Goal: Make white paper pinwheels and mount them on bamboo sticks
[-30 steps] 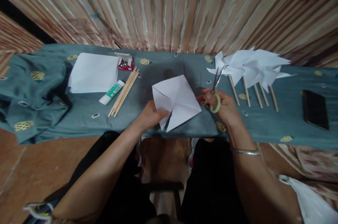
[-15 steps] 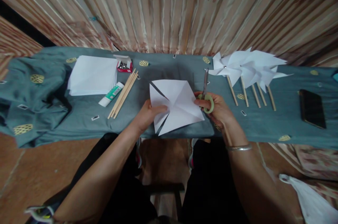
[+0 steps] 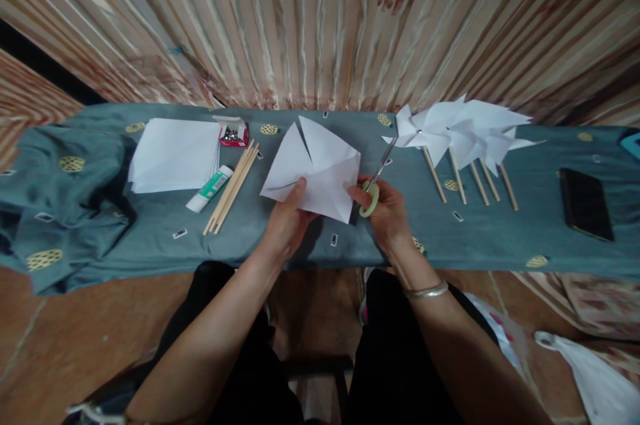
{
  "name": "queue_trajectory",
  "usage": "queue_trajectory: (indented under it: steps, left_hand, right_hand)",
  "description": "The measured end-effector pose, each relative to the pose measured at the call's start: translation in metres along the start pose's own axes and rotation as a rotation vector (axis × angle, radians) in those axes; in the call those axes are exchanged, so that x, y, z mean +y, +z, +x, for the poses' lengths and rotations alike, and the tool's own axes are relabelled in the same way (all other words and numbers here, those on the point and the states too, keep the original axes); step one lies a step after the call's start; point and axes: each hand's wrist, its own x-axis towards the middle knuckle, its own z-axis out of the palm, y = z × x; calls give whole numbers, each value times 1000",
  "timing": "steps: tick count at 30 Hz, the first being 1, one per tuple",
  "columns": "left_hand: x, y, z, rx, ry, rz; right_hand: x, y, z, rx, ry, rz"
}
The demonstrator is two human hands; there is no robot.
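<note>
A square white sheet of paper (image 3: 325, 168) with two slits cut inward from its corners is held above the cloth. My left hand (image 3: 289, 219) pinches its lower edge, thumb on top and fingers underneath. In my right hand (image 3: 384, 209) is a pair of scissors (image 3: 369, 199) with pale green handles, blades pointing up and to the right. The thumb of that hand also rests at the paper's right edge. Beside the left hand lie several wooden sticks (image 3: 233, 188).
On the left are a stack of white paper (image 3: 175, 155), a glue tube (image 3: 210, 189) and a small red box of metal pins (image 3: 233, 133). Several paper pinwheels (image 3: 463, 130) on sticks lie at the right, with a black phone (image 3: 585, 203) beyond. A striped curtain (image 3: 310, 25) hangs behind the table.
The paper has been turned clockwise, so its slits now point up and left. My right hand has shifted left with the scissors, and my left hand has moved slightly right.
</note>
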Motion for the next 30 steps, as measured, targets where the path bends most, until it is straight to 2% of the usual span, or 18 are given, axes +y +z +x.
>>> queue_trajectory:
  steps: [5,9,11,20,30]
  left_hand:
    - [19,-7,10,128,108,-11]
    - [34,-13,15,177,187,-15]
    - [35,-14,16,188,197,-24]
    - [23,-10,9,95,131,-20]
    - [23,-5,8,126,106,-30]
  right_hand:
    - [-9,-10,-17,-296,83,-141]
    - [-13,-18,-30,-653,212,-273]
    - [-13,-18,-33,-732,246,-307]
    - [-10,-13,-33,-760,247,-319]
    - [-12,-12,-33,-762,222,-341]
